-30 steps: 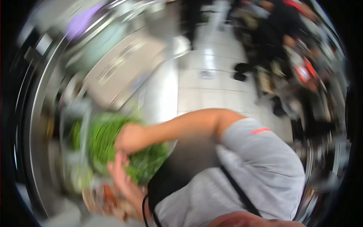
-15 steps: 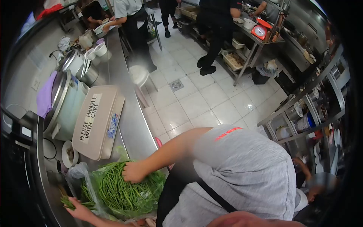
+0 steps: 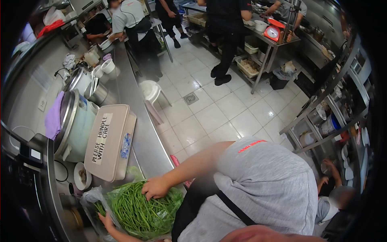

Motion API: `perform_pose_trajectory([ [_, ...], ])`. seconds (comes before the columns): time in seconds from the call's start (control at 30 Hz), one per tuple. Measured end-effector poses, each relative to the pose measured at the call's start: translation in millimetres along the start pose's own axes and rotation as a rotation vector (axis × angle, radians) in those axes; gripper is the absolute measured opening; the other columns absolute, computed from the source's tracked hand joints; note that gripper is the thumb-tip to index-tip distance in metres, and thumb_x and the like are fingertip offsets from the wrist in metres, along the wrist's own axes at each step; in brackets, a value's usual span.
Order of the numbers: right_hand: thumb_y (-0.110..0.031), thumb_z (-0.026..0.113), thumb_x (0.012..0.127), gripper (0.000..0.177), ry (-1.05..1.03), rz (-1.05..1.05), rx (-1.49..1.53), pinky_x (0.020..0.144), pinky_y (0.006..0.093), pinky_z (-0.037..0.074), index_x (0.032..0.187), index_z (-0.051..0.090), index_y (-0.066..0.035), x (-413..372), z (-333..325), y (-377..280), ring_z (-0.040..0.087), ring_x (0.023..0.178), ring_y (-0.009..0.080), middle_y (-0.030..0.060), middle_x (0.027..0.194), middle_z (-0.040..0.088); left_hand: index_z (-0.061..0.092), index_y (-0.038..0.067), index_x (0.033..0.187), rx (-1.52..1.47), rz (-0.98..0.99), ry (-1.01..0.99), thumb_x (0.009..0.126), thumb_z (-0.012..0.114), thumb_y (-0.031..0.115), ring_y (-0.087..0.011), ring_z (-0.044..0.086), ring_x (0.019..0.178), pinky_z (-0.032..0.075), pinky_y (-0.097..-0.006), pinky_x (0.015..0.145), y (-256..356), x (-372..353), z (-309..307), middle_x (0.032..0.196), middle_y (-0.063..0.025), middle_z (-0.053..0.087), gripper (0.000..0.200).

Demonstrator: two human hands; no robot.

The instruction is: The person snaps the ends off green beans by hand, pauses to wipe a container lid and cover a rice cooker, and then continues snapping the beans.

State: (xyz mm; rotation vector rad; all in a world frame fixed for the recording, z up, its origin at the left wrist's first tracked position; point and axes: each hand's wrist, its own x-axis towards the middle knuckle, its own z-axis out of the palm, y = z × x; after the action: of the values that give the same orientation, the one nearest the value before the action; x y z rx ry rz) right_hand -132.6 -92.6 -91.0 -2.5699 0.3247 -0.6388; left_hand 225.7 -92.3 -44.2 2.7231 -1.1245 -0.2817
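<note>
A heap of long green beans lies in a clear plastic bag on the steel counter. My right hand rests on top of the heap, its fingers bent and somewhat apart, touching the beans. Lower left, my left hand is at the mouth of a second clear bag, with thumb and fingers apart. A few green beans lie just beyond its fingertips inside that bag. Behind the heap sits a beige lidded box labelled "PLEASE HANDLE WITH CARE".
A white bowl, a big lidded pot and a purple cloth stand along the wall. A white stool is beside the counter. Several people work farther back; another person is at lower right.
My left hand has moved right to the second bag and no longer holds its bunch of beans. My right hand has shifted slightly right, its fingers more spread. The view has tilted a little.
</note>
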Motion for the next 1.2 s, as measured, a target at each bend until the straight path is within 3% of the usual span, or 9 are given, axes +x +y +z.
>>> perform_pose_trajectory([
  [0.07, -0.022, 0.058, 0.064, 0.031, 0.041, -0.028, -0.028, 0.076, 0.0404, 0.037, 0.095, 0.054, -0.017, 4.1, 0.8, 3.2, 0.045, 0.095, 0.0255, 0.0078, 0.101, 0.047, 0.027, 0.013, 0.126, -0.292, 0.195, 0.187, 0.078, 0.045, 0.044, -0.0300, 0.028, 0.116, 0.026, -0.0437, 0.091, -19.0, 13.4, -2.0, 0.129, -0.0133, 0.024, 0.059],
  [0.17, -0.024, 0.061, 0.061, 0.044, 0.346, 0.227, -0.049, 0.077, 0.0412, 0.036, 0.101, 0.048, -0.012, -1.5, -35.0, -24.1, 0.042, 0.098, 0.0278, 0.0137, 0.104, 0.044, 0.039, 0.006, 0.116, -0.074, 0.320, 0.401, 0.077, 0.052, 0.036, -0.0286, 0.040, 0.105, 0.035, -0.0376, 0.083, 23.3, -70.0, -50.3, 0.120, -0.0167, 0.034, 0.051],
  [0.23, -0.027, 0.064, 0.056, 0.055, 0.361, 0.422, 0.052, 0.078, 0.0400, 0.036, 0.103, 0.043, -0.006, -4.8, -40.4, -14.5, 0.043, 0.094, 0.0315, 0.0178, 0.101, 0.045, 0.046, -0.001, 0.105, -0.284, 0.324, 0.282, 0.075, 0.056, 0.028, -0.0274, 0.049, 0.090, 0.041, -0.0346, 0.074, 30.3, -100.4, -43.0, 0.102, -0.0168, 0.048, 0.043],
  [0.3, -0.041, 0.064, 0.061, 0.074, 0.214, 0.421, 0.261, 0.085, 0.0369, 0.035, 0.112, 0.034, 0.004, -22.6, -47.4, -3.5, 0.042, 0.101, 0.0343, 0.0230, 0.107, 0.044, 0.045, -0.005, 0.105, -0.317, 0.260, 0.044, 0.075, 0.056, 0.028, -0.0288, 0.049, 0.093, 0.040, -0.0364, 0.077, 21.4, -129.6, -28.4, 0.098, -0.0215, 0.051, 0.046],
  [0.33, -0.047, 0.062, 0.063, 0.084, -0.049, 0.825, 0.399, 0.085, 0.0350, 0.036, 0.117, 0.027, 0.006, -25.5, -55.6, -11.7, 0.044, 0.101, 0.0344, 0.0258, 0.110, 0.043, 0.043, -0.006, 0.108, -0.164, 0.218, 0.012, 0.075, 0.055, 0.032, -0.0307, 0.046, 0.098, 0.036, -0.0374, 0.084, 18.9, -137.1, -13.9, 0.107, -0.0226, 0.047, 0.052],
  [0.37, -0.047, 0.061, 0.064, 0.085, -0.161, 0.861, 0.400, 0.082, 0.0342, 0.040, 0.118, 0.023, 0.005, -31.5, -29.2, 6.5, 0.047, 0.098, 0.0332, 0.0276, 0.109, 0.042, 0.039, -0.005, 0.113, -0.131, 0.249, -0.002, 0.073, 0.056, 0.035, -0.0342, 0.043, 0.102, 0.032, -0.0385, 0.089, 15.0, -145.5, -0.8, 0.109, -0.0238, 0.045, 0.060],
  [0.53, -0.009, 0.047, 0.067, 0.040, -0.084, 0.904, 0.528, 0.074, 0.0392, 0.041, 0.104, 0.036, 0.004, -34.2, -21.7, -6.4, 0.052, 0.084, 0.0371, 0.0275, 0.088, 0.051, 0.036, -0.002, 0.113, 0.096, 0.207, 0.053, 0.069, 0.057, 0.040, -0.0393, 0.044, 0.094, 0.038, -0.0411, 0.080, 28.0, -164.9, 0.1, 0.106, -0.0255, 0.041, 0.065],
  [1.07, -0.008, 0.049, 0.067, 0.019, 0.152, 0.698, 0.008, 0.070, 0.0383, 0.041, 0.086, 0.051, -0.005, 50.2, -88.5, 105.2, 0.053, 0.081, 0.0323, 0.0190, 0.083, 0.056, 0.033, -0.007, 0.116, -0.369, 0.228, -0.093, 0.071, 0.058, 0.028, -0.0394, 0.042, 0.099, 0.034, -0.0379, 0.086, 68.8, -190.5, 37.7, 0.108, -0.0297, 0.039, 0.063],
  [1.2, -0.022, 0.058, 0.067, 0.038, 0.148, 0.801, 0.087, 0.069, 0.0355, 0.043, 0.100, 0.048, -0.005, 22.7, -86.3, 119.5, 0.055, 0.079, 0.0295, 0.0183, 0.083, 0.057, 0.035, -0.007, 0.116, -0.594, 0.072, -0.309, 0.070, 0.059, 0.029, -0.0365, 0.043, 0.098, 0.035, -0.0372, 0.085, 58.7, -174.2, 24.2, 0.104, -0.0265, 0.044, 0.063],
])
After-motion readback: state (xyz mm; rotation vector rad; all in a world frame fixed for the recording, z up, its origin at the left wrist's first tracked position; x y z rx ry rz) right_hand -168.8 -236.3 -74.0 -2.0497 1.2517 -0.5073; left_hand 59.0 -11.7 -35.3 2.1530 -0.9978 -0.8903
